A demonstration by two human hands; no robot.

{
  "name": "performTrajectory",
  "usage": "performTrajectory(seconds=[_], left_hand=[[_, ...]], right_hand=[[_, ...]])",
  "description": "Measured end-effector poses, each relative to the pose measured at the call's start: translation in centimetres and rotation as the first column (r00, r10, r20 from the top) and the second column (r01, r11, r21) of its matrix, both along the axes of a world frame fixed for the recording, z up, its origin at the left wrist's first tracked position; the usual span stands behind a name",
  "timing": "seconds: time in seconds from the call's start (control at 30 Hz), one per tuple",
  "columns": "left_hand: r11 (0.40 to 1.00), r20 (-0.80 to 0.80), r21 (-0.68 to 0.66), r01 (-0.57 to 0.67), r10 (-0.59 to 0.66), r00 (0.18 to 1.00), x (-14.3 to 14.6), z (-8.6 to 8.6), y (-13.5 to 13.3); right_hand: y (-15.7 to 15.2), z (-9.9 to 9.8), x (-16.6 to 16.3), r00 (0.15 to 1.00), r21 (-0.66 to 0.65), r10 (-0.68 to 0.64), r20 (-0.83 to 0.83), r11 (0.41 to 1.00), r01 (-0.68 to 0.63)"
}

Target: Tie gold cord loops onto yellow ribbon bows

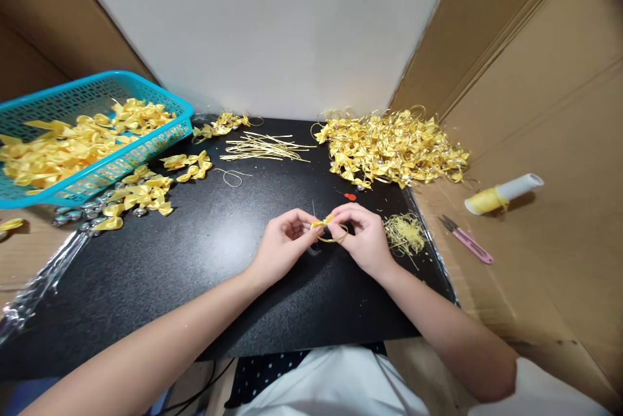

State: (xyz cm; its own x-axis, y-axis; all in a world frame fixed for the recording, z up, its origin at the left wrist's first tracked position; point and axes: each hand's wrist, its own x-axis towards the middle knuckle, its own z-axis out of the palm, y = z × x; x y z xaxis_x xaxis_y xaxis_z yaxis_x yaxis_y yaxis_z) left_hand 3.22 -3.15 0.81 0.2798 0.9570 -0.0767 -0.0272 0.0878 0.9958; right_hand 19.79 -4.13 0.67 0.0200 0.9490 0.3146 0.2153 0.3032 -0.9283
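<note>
Between my two hands, above the black tabletop, is a small yellow ribbon bow (318,224) with a loop of thin gold cord (333,239) hanging below it. My left hand (288,239) pinches the bow's left end between thumb and fingertips. From the other side my right hand (363,234) pinches its right end, with the cord loop passing by the thumb. A thin straight strand, perhaps a needle or wire, stands up beside the left fingertips. The bow's middle is partly covered by my fingers.
A turquoise basket (187,111) of yellow bows stands left, with bows (146,192) and silver bells (90,208) beside it. Gold cord lengths (267,146) lie behind my hands. Finished-looking bows (394,146) heap back right, near cord scraps (405,234), pink thread snips (470,242) and a tube (520,190).
</note>
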Motion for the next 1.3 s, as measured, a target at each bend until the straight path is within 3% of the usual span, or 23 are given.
performTrajectory(seconds=[0.37, 0.6, 1.3], left_hand=[[0.999, 0.022, -0.045, -0.030, 0.031, 0.999, 0.07, -0.44, 0.11], [0.998, -0.031, 0.004, -0.056, 0.056, 0.998, 0.04, -0.35, -0.07], [0.990, -0.001, -0.078, -0.117, 0.118, 0.993, 0.40, -0.39, -0.16]], right_hand=[[-0.14, 0.24, -0.34, 0.999, 0.061, -0.034, 0.041, 0.998, 0.032], [-0.16, 0.17, -0.31, 0.999, 0.068, -0.025, 0.032, 0.997, 0.023], [-0.24, -0.27, -0.61, 0.995, 0.129, -0.053, 0.090, 0.991, 0.041]])
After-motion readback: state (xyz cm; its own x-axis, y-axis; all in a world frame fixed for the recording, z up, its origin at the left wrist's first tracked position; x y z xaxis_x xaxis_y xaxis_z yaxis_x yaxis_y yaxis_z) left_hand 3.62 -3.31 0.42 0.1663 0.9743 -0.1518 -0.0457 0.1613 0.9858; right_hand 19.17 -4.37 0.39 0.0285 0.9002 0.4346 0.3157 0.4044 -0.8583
